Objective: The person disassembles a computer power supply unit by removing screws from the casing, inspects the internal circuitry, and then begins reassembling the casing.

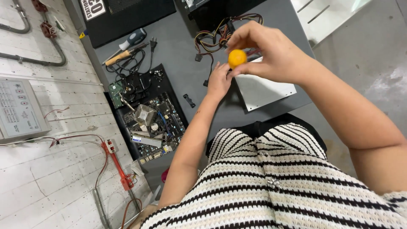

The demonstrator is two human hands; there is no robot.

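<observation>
In the head view, the right hand [271,53] is raised above the grey counter [186,55] and its grip is clenched around the round orange handle [237,58] of a tool. Only the orange end of this handle shows between the fingers; the rest of the tool is hidden, so I cannot tell what kind of tip it has. The left hand [219,80] is just below the handle, with fingers stretched up toward it. I cannot tell if the left grip holds something, because the handle and the right hand cover its fingertips.

Under both hands a silver metal box [265,91] lies on the counter. Behind it is a bundle of coloured cables [212,40]. To the left of the arms a green motherboard [152,127] rests on a black mat [165,85]. Further back, near the wall, two screwdrivers lie on the counter, one with a blue and white handle [132,40] and one with a wooden handle [118,57]. A small black part [189,100] lies alone between the motherboard and the metal box.
</observation>
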